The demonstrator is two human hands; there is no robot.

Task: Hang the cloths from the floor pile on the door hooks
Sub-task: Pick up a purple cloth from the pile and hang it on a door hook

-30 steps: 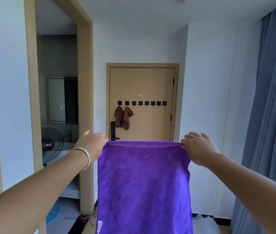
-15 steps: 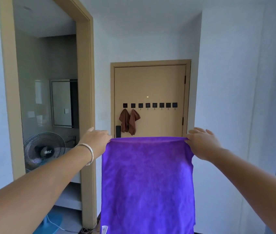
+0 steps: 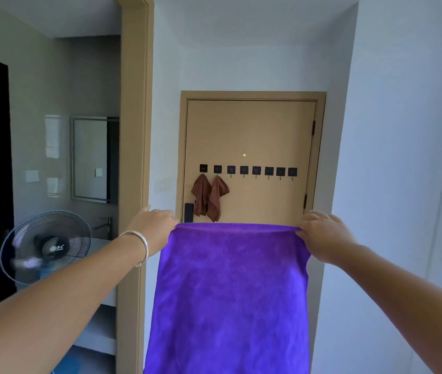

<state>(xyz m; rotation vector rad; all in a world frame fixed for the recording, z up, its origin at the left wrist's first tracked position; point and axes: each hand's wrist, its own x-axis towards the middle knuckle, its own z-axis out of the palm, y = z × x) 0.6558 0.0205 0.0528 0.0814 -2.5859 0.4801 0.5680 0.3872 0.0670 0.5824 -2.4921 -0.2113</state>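
Your left hand (image 3: 157,228) and right hand (image 3: 322,233) each pinch a top corner of the purple microfibre cloth (image 3: 230,298), spread flat. The tan wooden door (image 3: 249,130) with its black square hooks (image 3: 244,170) now looms nearer than before; two brown cloths (image 3: 209,197) hang at its left edge.

The only marking is a small white logo with a few characters on the hub of the fan (image 3: 45,247) (too small and blurred to read).

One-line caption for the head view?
Both hands hold purple cloth spread before door hooks.
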